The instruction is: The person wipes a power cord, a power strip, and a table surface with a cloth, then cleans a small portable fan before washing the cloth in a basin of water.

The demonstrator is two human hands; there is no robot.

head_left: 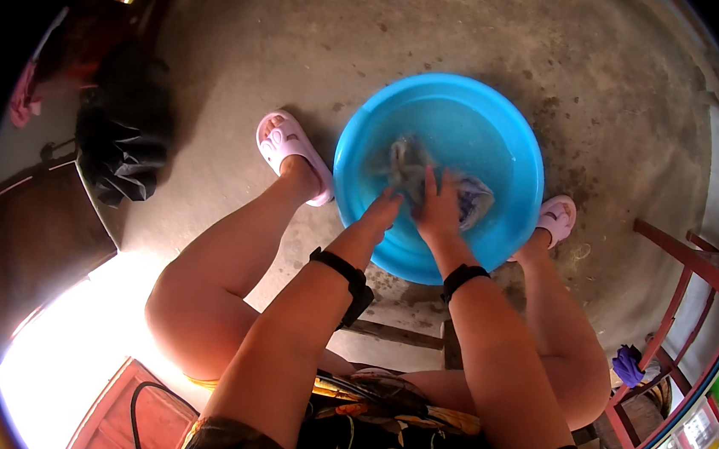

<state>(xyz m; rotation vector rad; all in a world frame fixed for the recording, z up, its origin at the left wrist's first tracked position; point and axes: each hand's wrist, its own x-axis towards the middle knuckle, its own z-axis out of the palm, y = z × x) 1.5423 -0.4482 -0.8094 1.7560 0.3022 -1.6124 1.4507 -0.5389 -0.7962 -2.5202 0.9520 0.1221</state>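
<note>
A round blue basin of water stands on the floor between my feet. A wet greyish cloth lies in the water, with a patterned, darker part on its right. My right hand rests over the middle of the cloth, fingers spread and pointing away from me. Beside it, just inside the basin's near-left rim, my left hand is seen edge-on with its fingers stretched out and nothing visible in them. The cloth beneath my right palm is hidden. Each wrist carries a black band.
My feet in pink slippers flank the basin on the concrete floor. At right stands a reddish wooden frame, with a purple cloth near it. Black fabric hangs at far left. A wooden bar lies below the basin.
</note>
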